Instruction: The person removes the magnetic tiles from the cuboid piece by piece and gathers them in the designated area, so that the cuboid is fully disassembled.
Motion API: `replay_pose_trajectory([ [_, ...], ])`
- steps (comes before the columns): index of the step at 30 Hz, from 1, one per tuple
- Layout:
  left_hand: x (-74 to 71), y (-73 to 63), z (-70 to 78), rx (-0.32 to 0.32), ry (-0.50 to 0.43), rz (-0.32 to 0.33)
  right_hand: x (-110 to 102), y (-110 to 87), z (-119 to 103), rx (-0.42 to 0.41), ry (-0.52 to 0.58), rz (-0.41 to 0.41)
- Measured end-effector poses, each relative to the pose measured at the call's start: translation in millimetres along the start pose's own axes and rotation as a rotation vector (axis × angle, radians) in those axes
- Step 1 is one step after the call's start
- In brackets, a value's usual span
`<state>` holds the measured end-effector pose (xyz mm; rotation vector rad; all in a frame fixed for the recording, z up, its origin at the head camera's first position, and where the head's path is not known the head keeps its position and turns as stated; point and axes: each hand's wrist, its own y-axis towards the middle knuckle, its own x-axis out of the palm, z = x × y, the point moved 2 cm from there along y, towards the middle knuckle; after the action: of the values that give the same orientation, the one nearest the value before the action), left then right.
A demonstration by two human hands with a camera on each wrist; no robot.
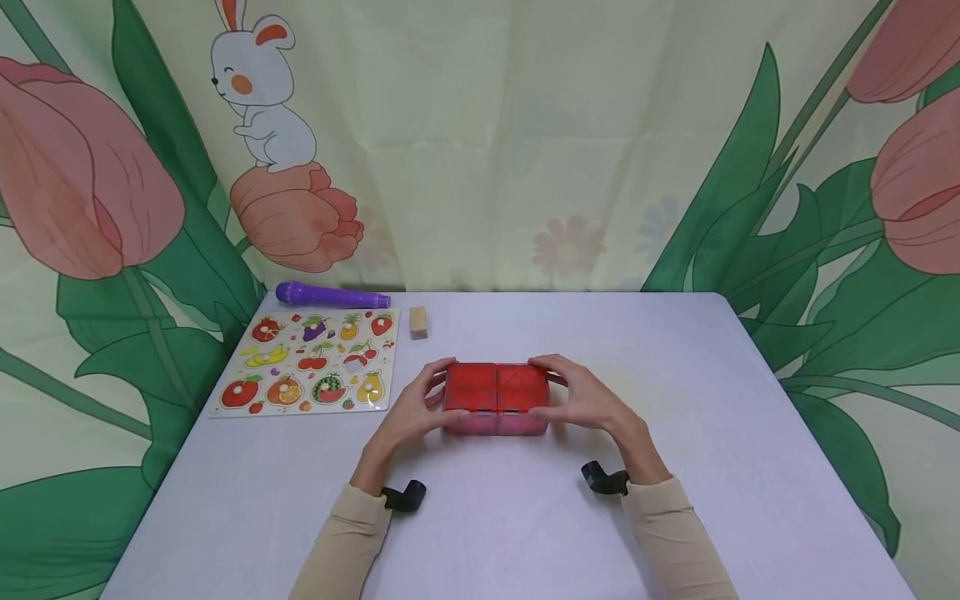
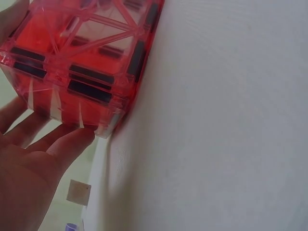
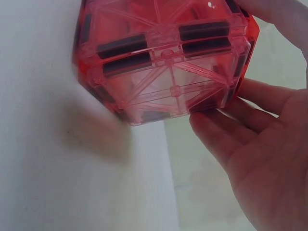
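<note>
Head view has my left grip (image 1: 411, 410) and right grip (image 1: 590, 400) clamped on opposite ends of a red plastic tile box (image 1: 471, 386), held between them around the middle of the pale, smooth worktop (image 1: 517, 525); whether its base touches the surface I cannot tell. Its plastic is glossy and translucent, diagonally ribbed, with dark rectangular strips (image 3: 204, 32) along the tile seams. Beyond my left grip lie a flat fruit-printed board (image 1: 303, 375), a slim purple microphone (image 1: 330, 297) with a rounded, wider head, and, just beside the board, a small rectangular wooden block (image 1: 417, 323).
</note>
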<state>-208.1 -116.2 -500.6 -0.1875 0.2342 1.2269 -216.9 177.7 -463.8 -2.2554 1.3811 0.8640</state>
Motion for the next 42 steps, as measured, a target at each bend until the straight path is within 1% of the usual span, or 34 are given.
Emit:
replay_pose_trajectory([
  [5,-2.7,0.6,-2.4,0.0,-0.015,0.013,3,2.0,1,0.006,0.018,0.014],
  [9,-4.0,1.2,-4.1,0.001,-0.015,0.018,5,3.3,3,0.031,0.061,0.025],
  [15,-3.9,0.5,-4.2,0.009,-0.021,0.023,7,3.7,6,0.039,0.117,0.035],
  [24,-2.0,1.9,-7.7,0.009,-0.056,0.001,7,4.1,6,0.042,0.131,0.033],
  [27,-1.4,2.1,-8.3,0.011,-0.074,0.002,7,5.3,6,0.022,0.129,0.03],
  [31,-1.3,2.9,-9.1,0.002,-0.074,0.013,7,6.9,5,0.002,0.124,0.032],
  [36,-1.3,3.3,-10.2,-0.007,-0.064,0.017,7,7.4,4,0.003,0.128,0.034],
  [42,-0.8,3.2,-11.9,-0.004,-0.065,0.018,7,7.0,4,-0.018,0.148,0.027],
])
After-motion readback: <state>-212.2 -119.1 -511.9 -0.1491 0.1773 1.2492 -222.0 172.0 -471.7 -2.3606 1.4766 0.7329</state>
